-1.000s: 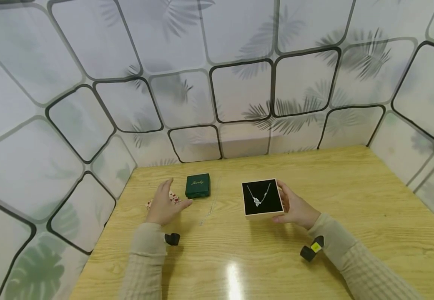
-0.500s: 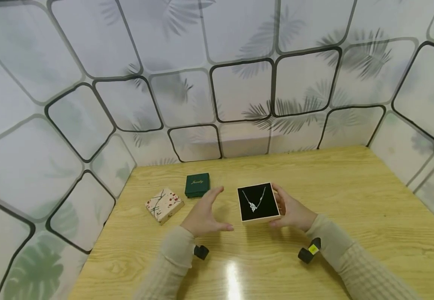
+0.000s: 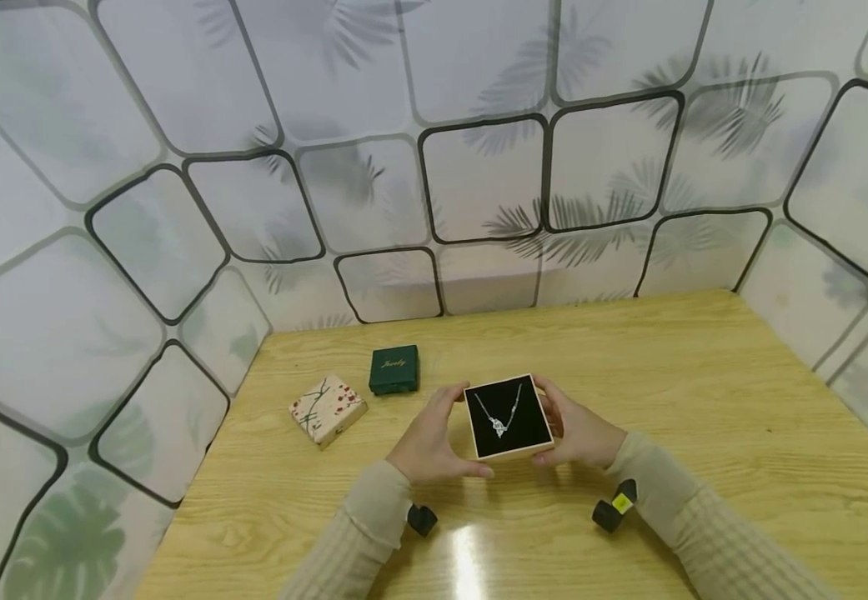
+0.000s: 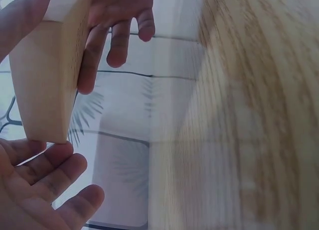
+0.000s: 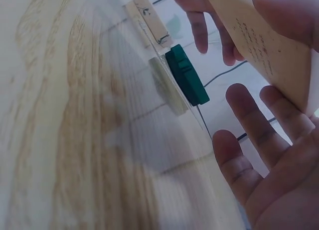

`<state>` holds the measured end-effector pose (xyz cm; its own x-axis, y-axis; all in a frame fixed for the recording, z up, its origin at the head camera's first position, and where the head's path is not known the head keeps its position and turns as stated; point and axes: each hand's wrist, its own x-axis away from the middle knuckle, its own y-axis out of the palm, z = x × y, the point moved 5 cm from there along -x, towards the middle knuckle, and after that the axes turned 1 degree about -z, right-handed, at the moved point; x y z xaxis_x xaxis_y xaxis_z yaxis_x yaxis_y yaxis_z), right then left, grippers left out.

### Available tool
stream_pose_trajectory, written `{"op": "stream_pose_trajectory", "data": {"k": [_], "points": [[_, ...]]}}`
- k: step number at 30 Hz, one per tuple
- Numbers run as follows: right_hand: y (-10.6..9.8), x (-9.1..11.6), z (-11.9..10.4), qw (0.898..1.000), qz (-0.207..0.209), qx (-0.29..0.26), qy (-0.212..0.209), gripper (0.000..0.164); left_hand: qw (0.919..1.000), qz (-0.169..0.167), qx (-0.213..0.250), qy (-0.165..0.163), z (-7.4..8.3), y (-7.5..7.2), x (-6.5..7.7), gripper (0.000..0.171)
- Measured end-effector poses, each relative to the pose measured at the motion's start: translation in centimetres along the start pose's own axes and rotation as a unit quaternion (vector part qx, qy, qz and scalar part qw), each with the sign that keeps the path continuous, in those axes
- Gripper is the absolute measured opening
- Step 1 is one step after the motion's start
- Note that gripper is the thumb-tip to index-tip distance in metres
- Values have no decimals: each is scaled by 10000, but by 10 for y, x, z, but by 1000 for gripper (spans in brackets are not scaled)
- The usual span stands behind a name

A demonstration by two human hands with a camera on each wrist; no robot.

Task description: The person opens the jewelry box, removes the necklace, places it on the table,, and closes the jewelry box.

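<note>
A jewelry box (image 3: 518,455) without a lid is held up between both hands, over the table. On its black lining (image 3: 531,425) lies a silver necklace (image 3: 499,427) with a sparkling pendant. My left hand (image 3: 429,446) spans the box's left side, thumb at the near corner and fingertips at the far end. My right hand (image 3: 584,425) grips the opposite side, thumb in front and fingers behind. In the right wrist view, small dark writing shows on the box's underside (image 5: 259,48), and several fingers of the right hand (image 5: 284,175) extend beneath it.
A flower-patterned box (image 3: 328,411) lies on the wooden table (image 3: 674,358) at the left. Beside it, farther back, stands a dark green box (image 3: 393,370) with gold lettering. A patterned curtain (image 3: 489,183) encloses the table's back and sides.
My left hand has moved right from over the flower-patterned box to the jewelry box. My right hand has brought that box left and nearer. A thin chain beside the green box no longer shows.
</note>
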<state>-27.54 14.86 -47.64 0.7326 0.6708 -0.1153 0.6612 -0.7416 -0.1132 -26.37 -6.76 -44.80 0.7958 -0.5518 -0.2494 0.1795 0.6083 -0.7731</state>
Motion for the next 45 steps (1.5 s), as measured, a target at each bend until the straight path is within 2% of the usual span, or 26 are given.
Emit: {"op": "stream_pose_trajectory", "data": {"k": [11,19,23,28,32,38,45], "points": [[1,0,3,9998,-209,-5,-19,117,9999,82,-102,85,3,1,0,120],[1,0,4,9991,-196,380,74,121,9992,-92,-179,-358,-1,6,1,115],[-1,1,7,9984,-358,428,83,120,9977,-220,-267,-589,-3,9,2,113],[-4,2,11,9971,-618,397,193,116,9968,-296,-400,-633,-7,10,3,113],[-7,4,11,9956,-539,728,259,113,9963,-364,-448,-631,-9,11,3,113],[-10,4,12,9911,-306,1268,272,110,9943,-494,-502,-801,-14,16,2,115],[-11,4,11,9814,12,1783,706,95,9921,-680,-626,-850,-18,20,2,114]]}}
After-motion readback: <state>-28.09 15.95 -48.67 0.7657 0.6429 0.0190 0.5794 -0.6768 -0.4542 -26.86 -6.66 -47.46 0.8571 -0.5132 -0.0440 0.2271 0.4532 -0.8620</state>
